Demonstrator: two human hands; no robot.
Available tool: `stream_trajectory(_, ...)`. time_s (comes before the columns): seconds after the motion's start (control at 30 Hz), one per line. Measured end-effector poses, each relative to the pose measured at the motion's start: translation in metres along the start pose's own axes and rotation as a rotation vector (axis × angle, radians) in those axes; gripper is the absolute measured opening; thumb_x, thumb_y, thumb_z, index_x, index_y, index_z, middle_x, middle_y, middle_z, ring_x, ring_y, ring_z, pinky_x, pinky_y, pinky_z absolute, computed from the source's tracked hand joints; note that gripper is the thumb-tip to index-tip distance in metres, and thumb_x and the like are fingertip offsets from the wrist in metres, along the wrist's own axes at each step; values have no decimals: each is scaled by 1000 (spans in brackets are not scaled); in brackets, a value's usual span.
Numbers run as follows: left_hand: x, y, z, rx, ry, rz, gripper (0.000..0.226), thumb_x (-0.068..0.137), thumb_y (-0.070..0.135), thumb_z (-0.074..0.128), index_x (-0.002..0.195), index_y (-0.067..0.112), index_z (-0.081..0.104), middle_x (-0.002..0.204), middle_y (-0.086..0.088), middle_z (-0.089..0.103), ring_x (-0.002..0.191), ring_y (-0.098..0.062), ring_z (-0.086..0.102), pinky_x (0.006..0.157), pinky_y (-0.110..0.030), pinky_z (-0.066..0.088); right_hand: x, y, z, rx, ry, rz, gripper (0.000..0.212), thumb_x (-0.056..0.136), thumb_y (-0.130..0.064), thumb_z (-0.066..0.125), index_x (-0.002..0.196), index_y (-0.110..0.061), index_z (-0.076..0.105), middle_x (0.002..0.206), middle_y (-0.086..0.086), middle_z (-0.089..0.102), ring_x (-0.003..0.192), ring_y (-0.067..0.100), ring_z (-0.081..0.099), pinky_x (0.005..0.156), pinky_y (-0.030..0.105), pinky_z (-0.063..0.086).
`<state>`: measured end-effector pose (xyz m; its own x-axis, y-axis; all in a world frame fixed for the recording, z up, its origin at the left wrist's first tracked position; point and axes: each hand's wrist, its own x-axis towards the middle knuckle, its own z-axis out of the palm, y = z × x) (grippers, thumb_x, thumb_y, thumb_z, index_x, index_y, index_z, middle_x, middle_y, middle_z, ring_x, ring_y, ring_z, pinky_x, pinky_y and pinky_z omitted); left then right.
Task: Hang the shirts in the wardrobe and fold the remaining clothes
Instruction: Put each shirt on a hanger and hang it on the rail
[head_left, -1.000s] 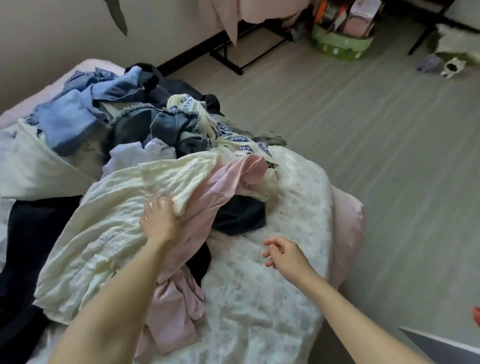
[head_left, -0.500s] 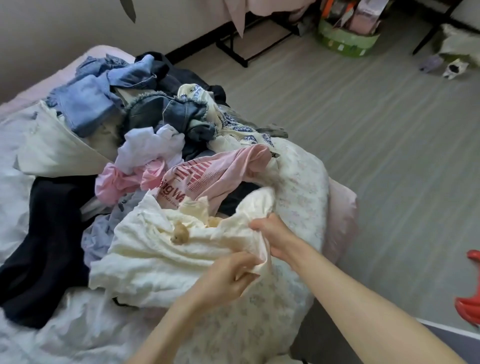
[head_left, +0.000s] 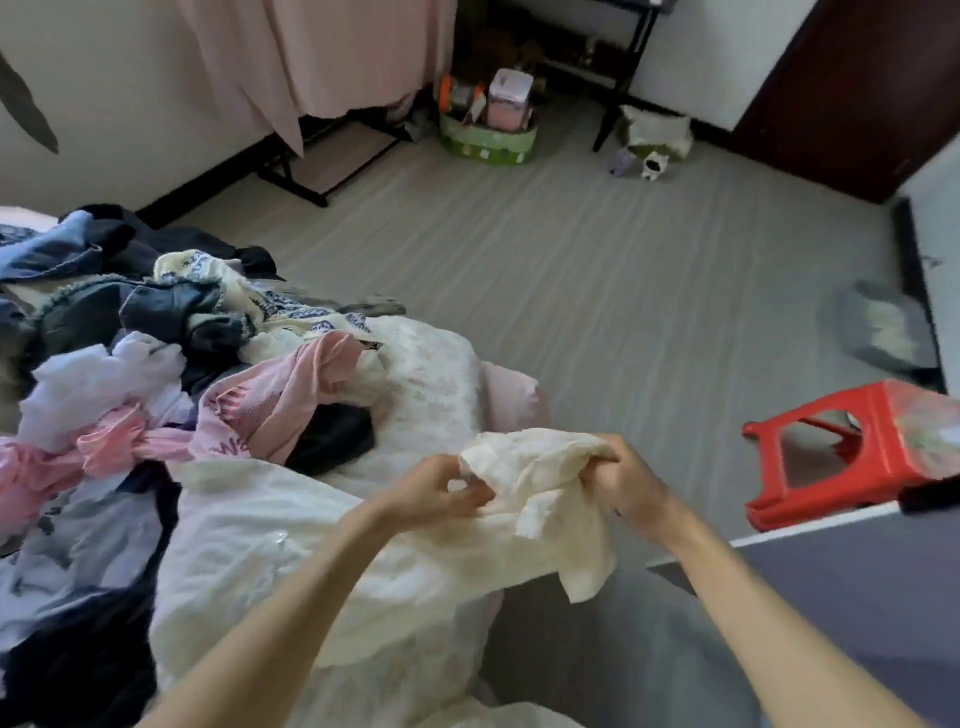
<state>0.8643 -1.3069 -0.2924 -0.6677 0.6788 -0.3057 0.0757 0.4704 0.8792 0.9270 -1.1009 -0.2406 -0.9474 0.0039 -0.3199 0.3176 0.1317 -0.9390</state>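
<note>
Both hands have lifted the cream shirt (head_left: 540, 499) off the bed's near edge and pulled it right since a moment ago. Left hand (head_left: 439, 491) fingers pinch its fabric; right hand (head_left: 621, 480) fingers clench a bunched fold. Its body trails left onto the floral bedcover (head_left: 436, 384), near the clothes pile (head_left: 156, 364); a red stool (head_left: 852, 447) stands right.

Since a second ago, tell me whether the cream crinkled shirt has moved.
Yes. The cream crinkled shirt has been pulled off the clothes pile toward the floral bed's right edge, gripped by the left hand and right hand.
</note>
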Motion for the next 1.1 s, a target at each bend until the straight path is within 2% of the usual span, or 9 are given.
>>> stream_trajectory(0.07, 21, 32, 25, 6, -28, 71, 27, 94, 16, 51, 67, 16, 51, 63, 10, 50, 59, -5, 45, 62, -24, 41, -29, 11, -44, 125, 211, 48, 26, 67, -8, 44, 71, 5, 66, 67, 5, 61, 63, 14, 57, 56, 23, 44)
stream_trajectory(0.2, 48, 106, 60, 124, 77, 288, 29, 99, 17, 42, 70, 14, 39, 63, 6, 37, 56, -5, 34, 55, -17, 30, -83, 34, -109, 385, 552, 83, 31, 85, 3, 41, 70, -9, 65, 56, 2, 65, 54, 15, 63, 44, 19, 46)
stream_trajectory(0.37, 64, 165, 106, 43, 170, 419, 31, 97, 14, 46, 68, 16, 35, 63, 6, 31, 54, -3, 31, 53, -18, 28, -126, 42, -147, 350, 594, 73, 19, 86, -1, 49, 86, -10, 65, 68, 3, 70, 67, 17, 66, 55, 24, 50)
stream_trajectory(0.53, 70, 204, 149, -43, 83, 461, 26, 96, 13, 47, 72, 11, 36, 64, 7, 29, 56, -5, 26, 51, -18, 25, -168, 40, -173, 374, 379, 21, 26, 79, -33, 69, 100, -18, 69, 99, 7, 72, 91, 21, 69, 69, 23, 54)
stream_trajectory(0.7, 70, 225, 176, -11, -25, 439, 31, 87, 36, 60, 73, 17, 39, 63, 12, 35, 54, -1, 34, 52, -17, 30, -180, 26, -197, 309, 802, -96, 10, 89, -19, 60, 85, -17, 68, 81, 2, 73, 83, 21, 68, 78, 33, 51)
stream_trajectory(0.8, 68, 227, 192, 221, -300, 292, 33, 71, 43, 76, 87, 28, 52, 77, 17, 55, 70, -2, 53, 59, -11, 41, -195, 16, -212, 226, 802, -194, 19, 91, -20, 56, 81, -23, 72, 83, 1, 72, 85, 19, 69, 81, 35, 53)
stream_trajectory(0.87, 69, 222, 207, 422, -349, 238, 27, 71, 37, 78, 70, 30, 52, 66, 17, 53, 59, -2, 52, 49, -8, 37, -203, 17, -216, 171, 783, -222, 25, 93, -20, 53, 79, -28, 72, 82, -2, 72, 86, 17, 68, 81, 34, 53)
stream_trajectory(1.0, 76, 216, 209, 539, -165, 265, 20, 82, 27, 67, 70, 15, 55, 64, 3, 54, 65, -20, 51, 50, -22, 32, -223, 29, -233, 405, 944, -241, 21, 93, -17, 51, 83, -21, 69, 80, 0, 72, 84, 21, 68, 72, 32, 53)
stream_trajectory(1.1, 75, 218, 205, 402, -11, 374, 6, 88, 17, 60, 87, 12, 62, 69, 0, 65, 75, -26, 61, 59, -27, 37, -241, 45, -248, 542, 740, -228, 21, 88, -17, 52, 100, -10, 68, 97, 12, 71, 95, 28, 66, 75, 33, 53)
